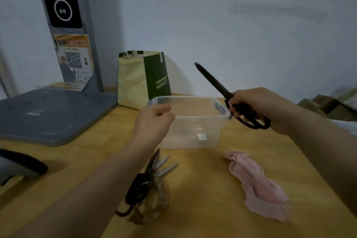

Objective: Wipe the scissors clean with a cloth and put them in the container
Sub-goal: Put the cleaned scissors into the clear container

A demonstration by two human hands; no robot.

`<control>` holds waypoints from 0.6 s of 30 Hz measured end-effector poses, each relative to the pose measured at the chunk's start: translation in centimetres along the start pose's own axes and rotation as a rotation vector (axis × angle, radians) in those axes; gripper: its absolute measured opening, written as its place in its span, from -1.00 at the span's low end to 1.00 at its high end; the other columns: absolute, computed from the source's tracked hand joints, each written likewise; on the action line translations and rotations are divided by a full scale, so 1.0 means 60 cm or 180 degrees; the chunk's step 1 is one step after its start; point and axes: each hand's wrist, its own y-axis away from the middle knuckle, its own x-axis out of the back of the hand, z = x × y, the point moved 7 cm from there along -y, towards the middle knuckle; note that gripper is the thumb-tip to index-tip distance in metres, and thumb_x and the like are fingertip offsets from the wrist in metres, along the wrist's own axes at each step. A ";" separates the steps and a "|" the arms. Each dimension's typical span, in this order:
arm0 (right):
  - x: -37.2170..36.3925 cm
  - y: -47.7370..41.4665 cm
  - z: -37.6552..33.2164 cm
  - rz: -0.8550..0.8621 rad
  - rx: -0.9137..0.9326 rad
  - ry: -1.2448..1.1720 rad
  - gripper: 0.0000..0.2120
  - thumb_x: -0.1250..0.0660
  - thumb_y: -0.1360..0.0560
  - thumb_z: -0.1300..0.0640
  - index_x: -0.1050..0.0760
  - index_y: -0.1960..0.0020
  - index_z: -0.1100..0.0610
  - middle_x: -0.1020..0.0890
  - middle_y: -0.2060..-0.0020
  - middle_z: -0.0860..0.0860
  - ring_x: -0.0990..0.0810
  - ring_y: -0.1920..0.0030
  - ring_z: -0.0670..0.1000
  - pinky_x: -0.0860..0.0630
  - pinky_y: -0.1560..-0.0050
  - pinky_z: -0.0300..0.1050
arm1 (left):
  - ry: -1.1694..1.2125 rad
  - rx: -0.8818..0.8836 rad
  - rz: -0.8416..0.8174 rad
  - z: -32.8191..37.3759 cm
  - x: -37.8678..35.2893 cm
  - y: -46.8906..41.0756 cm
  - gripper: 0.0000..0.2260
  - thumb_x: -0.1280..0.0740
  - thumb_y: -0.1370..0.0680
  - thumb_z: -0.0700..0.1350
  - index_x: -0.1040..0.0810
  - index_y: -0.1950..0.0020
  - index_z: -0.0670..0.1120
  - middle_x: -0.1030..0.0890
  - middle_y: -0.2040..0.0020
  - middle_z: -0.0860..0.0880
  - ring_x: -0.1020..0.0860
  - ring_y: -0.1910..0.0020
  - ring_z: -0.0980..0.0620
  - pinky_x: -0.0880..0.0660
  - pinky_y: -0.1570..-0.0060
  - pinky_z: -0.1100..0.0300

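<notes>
Our right hand [257, 106] is clenched around the handles of the black scissors [214, 81], fingers wrapped over the loops, which stick out below the palm toward 5 o'clock. The blades are closed together and slant up toward 11 o'clock, their tip in the air above the far right corner of the container [193, 127]. The hand itself hangs just past the container's right rim, at its 3 o'clock side.

Our left hand [152, 121] is curled into a fist with nothing inside it. It sits at the container's 9 o'clock corner, overlapping the rim as we look at it; we cannot tell whether it touches the plastic.

The container is a clear plastic tub with no lid, standing upright on the wooden table [212, 208] between our two hands, with only a small white label visible low on its wall.

At 5 o'clock from the tub the pink cloth [257, 183] lies crumpled on the table, apart from both hands. At 7 o'clock, beside our left forearm, a pile of other scissors [152, 176] lies with its points fanned toward 1 o'clock.

Further out, at 11 o'clock, a yellow and green bag [139, 79] stands against the wall, and at 9 o'clock sits the flat grey base of a stand [52, 114].
</notes>
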 end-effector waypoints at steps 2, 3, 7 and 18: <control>0.001 -0.036 -0.046 -0.0023 0.0246 0.0806 -0.90 -0.36 -0.43 0.11 -0.59 0.17 0.14 -0.57 0.31 0.05 -0.47 0.28 0.04 -0.40 0.19 -0.09 | -0.0712 -0.0243 0.0044 0.000 0.012 -0.028 -0.64 -0.31 -0.54 -0.19 -0.48 -0.35 -0.04 -0.46 -0.35 -0.01 -0.43 -0.22 0.07 -0.35 -0.03 0.27; -0.006 -0.056 -0.064 -0.0105 0.0332 0.1058 -0.91 -0.38 -0.43 0.12 -0.61 0.09 0.10 -0.58 0.26 0.03 -0.48 0.26 0.02 -0.41 0.20 -0.14 | -0.0955 -0.0302 0.0013 -0.004 0.014 -0.042 -0.62 -0.32 -0.54 -0.17 -0.46 -0.37 -0.05 -0.44 -0.37 -0.03 -0.43 -0.27 0.03 -0.35 -0.05 0.24; -0.061 -0.144 -0.089 -0.0576 0.0303 0.1950 -0.63 -0.44 -0.40 0.12 -0.56 -0.20 0.01 -0.59 0.00 0.00 -0.54 0.09 -0.07 -0.47 0.18 -0.22 | -0.1009 -0.0051 -0.0216 -0.029 0.017 -0.095 -0.62 -0.32 -0.55 -0.09 -0.43 -0.36 -0.10 -0.53 -0.21 -0.06 -0.51 -0.13 0.00 -0.44 0.08 0.19; -0.230 -0.281 0.003 -0.1599 0.0005 0.3724 -0.51 -0.48 -0.38 0.03 -0.53 -0.26 0.15 -0.51 -0.27 0.09 -0.47 -0.26 0.11 -0.42 -0.24 -0.06 | -0.1161 0.0220 -0.0193 -0.080 0.031 -0.189 -0.87 -0.34 -0.46 -0.22 -0.62 0.03 -0.20 -0.62 0.17 -0.16 -0.61 0.13 -0.10 -0.57 0.07 -0.04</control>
